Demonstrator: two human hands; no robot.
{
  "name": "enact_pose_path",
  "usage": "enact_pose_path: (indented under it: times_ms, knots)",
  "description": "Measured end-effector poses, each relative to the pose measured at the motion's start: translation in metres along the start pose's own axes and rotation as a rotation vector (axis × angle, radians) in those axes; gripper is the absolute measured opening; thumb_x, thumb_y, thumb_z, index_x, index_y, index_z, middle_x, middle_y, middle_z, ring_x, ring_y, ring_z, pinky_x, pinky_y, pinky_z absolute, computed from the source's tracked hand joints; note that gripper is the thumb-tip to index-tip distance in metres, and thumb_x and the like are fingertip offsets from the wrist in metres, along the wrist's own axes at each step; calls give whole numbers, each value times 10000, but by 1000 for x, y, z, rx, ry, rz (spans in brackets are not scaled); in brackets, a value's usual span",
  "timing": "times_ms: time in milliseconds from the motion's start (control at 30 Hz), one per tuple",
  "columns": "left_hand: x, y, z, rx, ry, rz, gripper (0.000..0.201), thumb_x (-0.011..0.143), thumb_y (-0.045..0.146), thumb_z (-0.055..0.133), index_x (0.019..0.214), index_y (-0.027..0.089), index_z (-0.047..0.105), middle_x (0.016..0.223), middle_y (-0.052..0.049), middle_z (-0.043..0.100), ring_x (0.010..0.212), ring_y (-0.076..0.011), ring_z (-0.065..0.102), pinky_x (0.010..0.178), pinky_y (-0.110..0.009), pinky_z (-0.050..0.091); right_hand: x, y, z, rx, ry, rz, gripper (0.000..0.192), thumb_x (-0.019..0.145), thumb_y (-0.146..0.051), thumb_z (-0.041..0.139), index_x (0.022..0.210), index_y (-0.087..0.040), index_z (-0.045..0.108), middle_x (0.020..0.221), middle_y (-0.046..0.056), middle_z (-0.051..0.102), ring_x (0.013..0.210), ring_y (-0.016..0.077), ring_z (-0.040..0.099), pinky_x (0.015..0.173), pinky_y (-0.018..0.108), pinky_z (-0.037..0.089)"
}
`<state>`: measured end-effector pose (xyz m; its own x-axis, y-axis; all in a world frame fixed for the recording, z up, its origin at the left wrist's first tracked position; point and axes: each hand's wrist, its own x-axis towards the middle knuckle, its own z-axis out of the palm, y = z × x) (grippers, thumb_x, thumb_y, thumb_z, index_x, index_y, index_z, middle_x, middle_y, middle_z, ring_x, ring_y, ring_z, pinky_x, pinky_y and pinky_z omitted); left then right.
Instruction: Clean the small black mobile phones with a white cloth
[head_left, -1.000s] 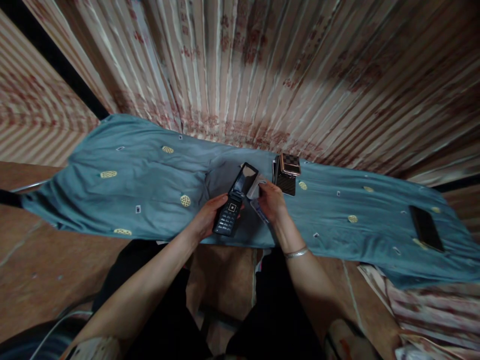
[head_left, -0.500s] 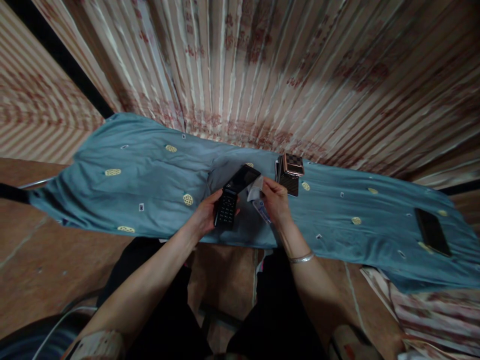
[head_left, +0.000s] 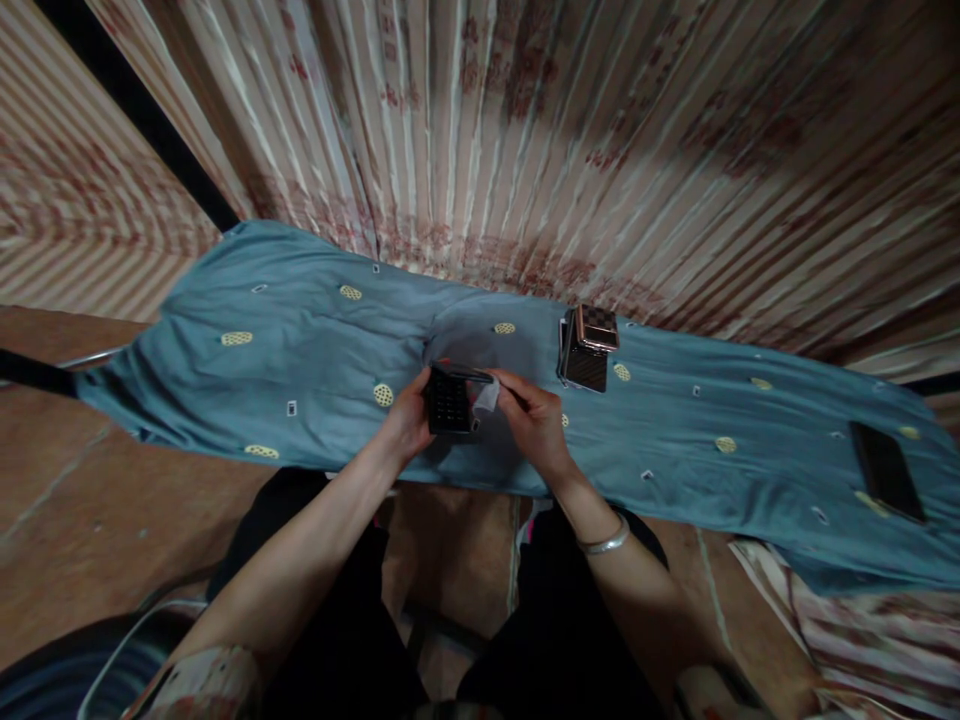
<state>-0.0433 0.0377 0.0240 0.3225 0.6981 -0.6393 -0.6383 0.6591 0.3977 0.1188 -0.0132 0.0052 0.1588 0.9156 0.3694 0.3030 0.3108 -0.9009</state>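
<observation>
A black flip phone [head_left: 450, 398] with a keypad is in my left hand [head_left: 409, 425], its lid folded nearly flat over the keys. My right hand [head_left: 534, 420] presses on the lid's top edge and pinches a small pale wipe [head_left: 486, 398] against the phone. Both hands hover over the near edge of a blue cloth [head_left: 315, 360] with yellow dots that covers a long surface. A second flip phone [head_left: 586, 348] with a checkered gold lid stands half open on the cloth just right of my hands.
A dark smartphone [head_left: 886, 470] lies flat at the cloth's far right end. Striped patterned curtains [head_left: 525, 130] hang behind. Brown floor [head_left: 90, 500] lies to the left, and my dark-clothed knees sit below the cloth's edge.
The black flip phone's lid went from wide open to almost closed, pushed down by my right hand. Both hands shifted slightly left and nearer.
</observation>
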Motion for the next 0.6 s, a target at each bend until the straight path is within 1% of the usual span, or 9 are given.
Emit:
enact_pose_path:
  times_ms: [133, 200, 267, 333, 400, 467, 533, 600]
  knots:
    - [0, 2, 1, -36, -5, 43, 454, 1085, 308, 337, 1402, 117, 601, 897, -83, 791, 680, -185, 738, 753, -326, 620, -7, -4, 3, -82, -84, -115, 309, 977, -259, 561, 1179, -293, 792, 1187, 18, 809, 1082, 192, 753, 987, 341, 579]
    - [2, 2, -1, -26, -28, 54, 465, 1084, 327, 327, 1409, 128, 592, 945, -96, 794, 721, -191, 749, 778, -337, 623, -9, -6, 4, -121, -121, -135, 317, 991, -256, 547, 1200, -291, 782, 1219, 29, 799, 1096, 193, 749, 985, 345, 579]
    - [5, 1, -4, 4, -49, 50, 433, 1071, 305, 364, 1407, 147, 586, 949, -93, 792, 733, -195, 755, 770, -341, 627, -9, -7, 4, -137, -135, -130, 318, 994, -257, 541, 1199, -290, 782, 1221, 31, 798, 1095, 195, 750, 981, 348, 581]
    - [7, 1, -6, 29, -60, 41, 399, 1052, 269, 409, 1391, 158, 587, 898, -74, 783, 692, -184, 746, 725, -318, 624, -8, -7, 2, -121, -117, -110, 312, 988, -258, 546, 1179, -289, 790, 1183, 26, 809, 1082, 197, 753, 973, 343, 586]
    - [7, -1, -8, 38, -75, 36, 391, 1044, 260, 425, 1389, 167, 582, 867, -63, 774, 654, -177, 736, 685, -303, 617, -4, -8, -1, -94, -68, -77, 305, 978, -255, 553, 1152, -287, 801, 1141, 17, 819, 1058, 198, 759, 956, 336, 593]
    - [5, -3, -8, 51, -99, 25, 402, 1046, 281, 423, 1408, 177, 565, 878, -72, 776, 659, -189, 742, 663, -312, 614, -1, -7, -6, -79, -9, -51, 301, 975, -253, 557, 1139, -281, 807, 1119, 14, 822, 1039, 201, 764, 942, 334, 601]
    - [3, -6, -6, 80, -117, 18, 414, 1053, 303, 414, 1423, 183, 554, 892, -86, 779, 680, -206, 751, 644, -322, 610, 1, -6, -10, -93, 25, -67, 299, 984, -258, 556, 1150, -280, 804, 1123, 17, 820, 1044, 207, 762, 944, 340, 601]
    - [2, -10, -4, 100, -97, 37, 401, 1061, 293, 394, 1399, 169, 572, 859, -76, 772, 662, -196, 741, 617, -299, 595, 1, -3, -11, -155, 2, -135, 309, 1006, -261, 541, 1190, -288, 787, 1146, 22, 813, 1073, 210, 751, 973, 355, 591]
